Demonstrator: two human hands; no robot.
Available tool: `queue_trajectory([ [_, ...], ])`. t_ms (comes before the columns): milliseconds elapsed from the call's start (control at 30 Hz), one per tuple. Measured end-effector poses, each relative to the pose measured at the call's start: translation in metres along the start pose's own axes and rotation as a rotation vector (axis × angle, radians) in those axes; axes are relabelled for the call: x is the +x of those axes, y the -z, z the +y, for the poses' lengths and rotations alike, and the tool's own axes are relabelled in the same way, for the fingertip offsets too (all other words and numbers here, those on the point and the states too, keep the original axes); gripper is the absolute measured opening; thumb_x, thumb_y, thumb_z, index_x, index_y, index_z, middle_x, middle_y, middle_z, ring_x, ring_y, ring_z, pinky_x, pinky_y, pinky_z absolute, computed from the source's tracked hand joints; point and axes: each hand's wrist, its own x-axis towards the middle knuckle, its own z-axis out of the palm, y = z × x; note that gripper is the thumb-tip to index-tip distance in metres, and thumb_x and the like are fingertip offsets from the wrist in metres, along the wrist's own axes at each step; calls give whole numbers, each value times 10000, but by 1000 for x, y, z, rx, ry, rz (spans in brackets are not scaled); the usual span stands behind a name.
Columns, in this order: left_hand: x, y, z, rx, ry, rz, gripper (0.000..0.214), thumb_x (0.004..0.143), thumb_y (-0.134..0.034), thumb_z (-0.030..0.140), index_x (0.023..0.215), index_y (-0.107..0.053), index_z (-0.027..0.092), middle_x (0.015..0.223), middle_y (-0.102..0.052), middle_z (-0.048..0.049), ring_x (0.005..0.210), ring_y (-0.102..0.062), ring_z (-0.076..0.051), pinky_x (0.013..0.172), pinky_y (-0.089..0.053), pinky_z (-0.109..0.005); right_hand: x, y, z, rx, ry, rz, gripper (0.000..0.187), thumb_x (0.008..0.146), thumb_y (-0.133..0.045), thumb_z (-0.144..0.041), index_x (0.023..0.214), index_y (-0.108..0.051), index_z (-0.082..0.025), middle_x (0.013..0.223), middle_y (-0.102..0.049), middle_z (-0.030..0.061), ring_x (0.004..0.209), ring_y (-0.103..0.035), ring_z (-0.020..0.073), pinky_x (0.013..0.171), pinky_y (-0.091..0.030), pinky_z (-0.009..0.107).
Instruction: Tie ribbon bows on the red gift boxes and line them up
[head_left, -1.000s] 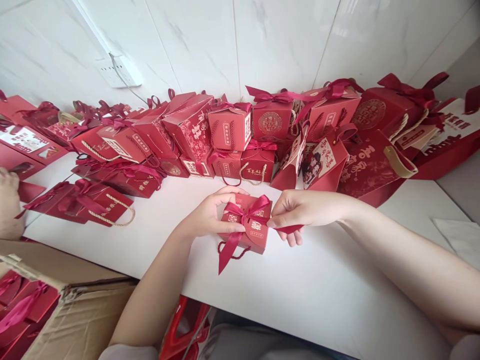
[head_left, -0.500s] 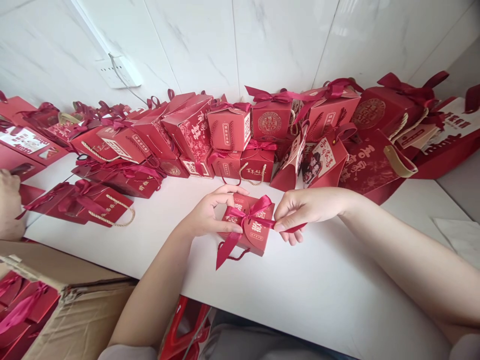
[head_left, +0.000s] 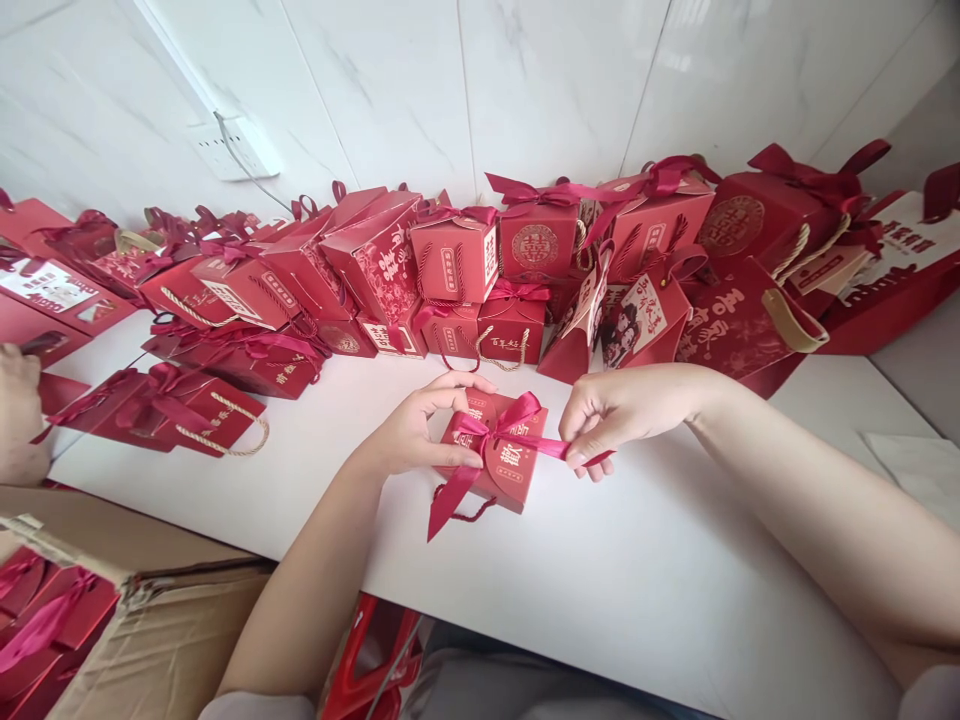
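A small red gift box [head_left: 510, 470] with gold characters lies on the white table [head_left: 615, 580] in front of me. A dark pink ribbon [head_left: 499, 428] is tied across its top, with one tail hanging off toward me. My left hand [head_left: 420, 432] grips the box's left side, thumb pressed on the ribbon. My right hand [head_left: 622, 412] pinches the ribbon's right tail just beside the box, drawing it taut to the right.
Many red gift boxes and bags [head_left: 457, 262] with bows are piled along the marble wall. A flat bag with rope handle [head_left: 176, 410] lies at left. A cardboard carton [head_left: 120, 610] with more red boxes stands lower left. Another person's hand [head_left: 19, 415] shows at the left edge.
My right hand has pulled the ribbon tail a little further to the right, tightening the bow. The box has turned slightly. My left hand has stayed in place.
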Motion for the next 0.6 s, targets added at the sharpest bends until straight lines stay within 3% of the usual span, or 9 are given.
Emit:
queue_trajectory([
  [167,0,-1,2,-17,6,-5,375,662,-862,284,698,-504,178,1332,-551,-102,1296,-508,-291,1138,-357,-484,-14,3,-5,-102,-111,55,377,807,-734,-529,845,-724,-154,792,-766,61,656,-730,179,582,-532,231],
  [333,-1,-1,3,-15,6,-8,351,669,-856,289,705,-525,179,1334,-549,-96,1283,-515,-285,1137,-359,-483,-10,-1,-14,150,32,454,438,847,-666,-590,1011,-603,-189,681,-743,25,433,-631,119,434,-465,203],
  [600,-1,-1,3,7,8,-3,365,671,-859,308,696,-519,177,1347,-546,-107,1276,-517,-292,1125,-371,-498,12,-8,-6,296,147,294,409,840,-703,-543,986,-567,-186,603,-716,-16,364,-574,89,362,-415,166],
])
